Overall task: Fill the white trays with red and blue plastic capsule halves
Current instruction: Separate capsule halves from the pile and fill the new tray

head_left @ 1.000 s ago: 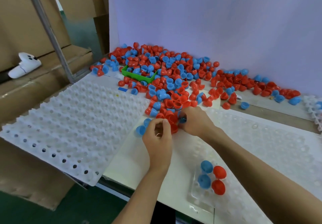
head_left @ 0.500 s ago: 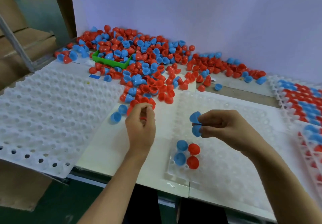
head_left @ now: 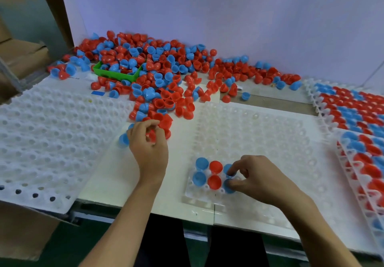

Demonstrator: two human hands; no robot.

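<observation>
I see the middle white tray (head_left: 259, 142) lying flat on the tabletop, nearly all its round pockets bare. In its near left corner sit two blue halves (head_left: 200, 170) and two red halves (head_left: 215, 174), domes up, with two more blue halves (head_left: 228, 175) just beside them. A loose heap of halves (head_left: 158, 73) lies behind. Another bare white tray (head_left: 52, 138) lies left; filled trays (head_left: 357, 121) lie right.

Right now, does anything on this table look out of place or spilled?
Yes. One blue half and one red half lie apart from the pile, on bare table beyond the tray.
</observation>
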